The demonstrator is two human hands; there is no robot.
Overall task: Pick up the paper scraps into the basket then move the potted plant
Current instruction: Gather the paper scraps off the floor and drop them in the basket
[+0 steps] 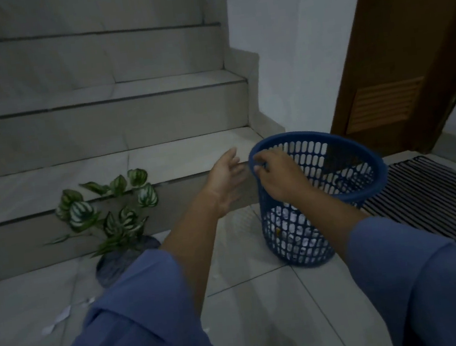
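My right hand [276, 178] has its fingers curled over the near-left rim of the blue plastic basket [366, 184], gripping it. My left hand [227, 178] hangs open just beside that rim at its 9 o'clock, fingers straight, holding nothing. White paper shows through the mesh at the bottom of the basket. I cannot tell whether its base rests flat on the tiles.

The potted plant [111, 213] stands at 9 o'clock from my left hand, against the lowest stair [108, 187]. The loose paper scraps [63, 313] lie farther out at about 8 o'clock, strung in a line running toward me. Both are on my left, so I judge the free left hand is the nearer one for them, with the basket well apart at their 2 o'clock.
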